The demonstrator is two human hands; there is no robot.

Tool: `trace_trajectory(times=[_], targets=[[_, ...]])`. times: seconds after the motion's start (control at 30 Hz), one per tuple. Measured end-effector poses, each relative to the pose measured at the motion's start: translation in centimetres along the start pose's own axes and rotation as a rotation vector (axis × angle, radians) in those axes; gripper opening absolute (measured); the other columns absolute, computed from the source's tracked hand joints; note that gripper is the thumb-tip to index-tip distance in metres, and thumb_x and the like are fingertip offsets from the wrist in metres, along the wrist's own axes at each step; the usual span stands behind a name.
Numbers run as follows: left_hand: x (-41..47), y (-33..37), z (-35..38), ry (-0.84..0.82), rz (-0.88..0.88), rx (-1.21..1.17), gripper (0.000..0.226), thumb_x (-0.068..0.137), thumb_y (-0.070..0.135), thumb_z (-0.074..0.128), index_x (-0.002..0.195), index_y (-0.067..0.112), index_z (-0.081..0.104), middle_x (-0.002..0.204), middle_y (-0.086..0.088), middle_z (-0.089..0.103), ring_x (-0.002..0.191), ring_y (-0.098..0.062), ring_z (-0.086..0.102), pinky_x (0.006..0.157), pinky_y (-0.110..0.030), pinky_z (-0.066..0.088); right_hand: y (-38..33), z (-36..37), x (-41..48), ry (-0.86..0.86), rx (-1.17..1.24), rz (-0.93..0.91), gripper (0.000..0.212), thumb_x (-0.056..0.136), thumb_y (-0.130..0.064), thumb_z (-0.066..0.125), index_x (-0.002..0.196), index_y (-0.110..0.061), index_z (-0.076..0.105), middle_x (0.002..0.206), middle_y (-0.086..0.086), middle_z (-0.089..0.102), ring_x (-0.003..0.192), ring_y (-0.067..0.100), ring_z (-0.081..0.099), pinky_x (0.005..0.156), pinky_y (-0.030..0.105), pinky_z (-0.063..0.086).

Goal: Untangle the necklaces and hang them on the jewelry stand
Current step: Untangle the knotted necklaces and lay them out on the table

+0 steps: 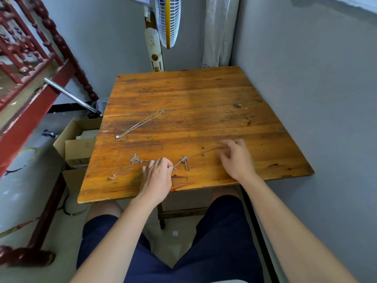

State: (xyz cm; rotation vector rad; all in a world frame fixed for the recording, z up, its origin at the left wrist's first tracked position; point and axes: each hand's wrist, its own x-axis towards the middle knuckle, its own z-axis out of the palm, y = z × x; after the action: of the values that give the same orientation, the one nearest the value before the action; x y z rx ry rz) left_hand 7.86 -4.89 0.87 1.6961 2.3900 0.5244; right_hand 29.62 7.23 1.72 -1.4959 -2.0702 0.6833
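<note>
Centrally, the fingertips [169, 166] of the left hand [158, 176] are curled together and pinch a thin chain [204, 152] close to what looks like a small clasp ring. The fingers [234, 144] of the right hand [237, 159] are likewise curled and appear to pinch the far end of the same chain, though the contact itself is hidden beneath them. Between the two sets of fingers the chain lies along the table [204, 88] and passes through a small knot [184, 159], just right of the left fingertips. Just left of the left-hand knuckles sits a second tangle [135, 159], from which a rose-gold chain [122, 173] trails toward the near edge. Well beyond the left fingers one separate necklace [140, 124] lies stretched out, its pendant [117, 137] at the near-left end. No jewelry stand is in view. Handling, as judged: the chains are very light, limp and slippery, and their fine links may kink or snap under a hard pull. Hold is best taken by fingertip pinches close on either side of the knot, easing loops open rather than drawing the ends apart. Outward of the hands stand cardboard boxes [79, 146] to the left and a fan [168, 21] behind the table.
</note>
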Motion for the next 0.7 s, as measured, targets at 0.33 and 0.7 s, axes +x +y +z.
trace_trajectory(times=[0.33, 0.7], targets=[[-0.3, -0.5, -0.1, 0.036, 0.098, -0.096, 0.02, 0.1, 0.025, 0.047, 0.113, 0.024, 0.063, 0.106, 0.01, 0.065, 0.105, -0.017, 0.052, 0.089, -0.038, 0.036, -4.3, 4.0, 0.0, -0.217, -0.078, -0.287, 0.033, 0.087, -0.051, 0.069, 0.117, -0.037, 0.07, 0.095, -0.009, 0.053, 0.081, 0.012, 0.059, 0.07, 0.035, 0.056], [3.3, 0.0, -1.1, -0.011, 0.245, -0.112, 0.029, 0.093, 0.044, 0.059, 0.116, 0.031, 0.071, 0.063, 0.016, 0.046, 0.076, -0.012, 0.047, 0.071, -0.035, 0.04, -2.6, 5.1, -0.4, -0.131, 0.047, -0.32, 0.015, 0.086, -0.034, 0.076, 0.101, -0.035, 0.076, 0.087, -0.009, 0.05, 0.075, 0.007, 0.052, 0.067, 0.027, 0.05]])
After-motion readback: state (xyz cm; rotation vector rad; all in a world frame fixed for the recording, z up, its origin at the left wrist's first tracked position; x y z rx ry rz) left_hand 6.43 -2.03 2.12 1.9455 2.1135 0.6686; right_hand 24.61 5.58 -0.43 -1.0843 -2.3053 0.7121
